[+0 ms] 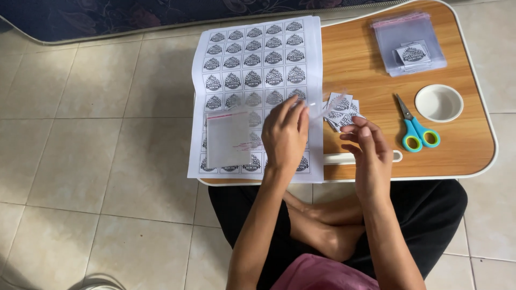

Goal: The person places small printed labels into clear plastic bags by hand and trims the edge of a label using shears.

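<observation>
**Clear plastic sleeve held over the printed sheet**

Sleeve [328, 107], thin, glossy and blurred, seems pinched by your left hand [285, 134] at the printed sheet's [252, 64] right edge. Your right hand [368, 147], just right of the sheet, has fingers curled; whether it grips is unclear. Cut paper labels [341, 110] lie beside the sheet on the smooth wooden table [355, 59].

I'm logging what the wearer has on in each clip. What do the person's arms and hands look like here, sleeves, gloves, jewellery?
Both arms are bare from the elbow down, with no sleeves in view. The left hand and right hand wear no gloves, and no rings, watch or bracelets show. The fingers are slim, with short nails. The only clothing visible is black trousers and a pink garment at the bottom edge.
</observation>
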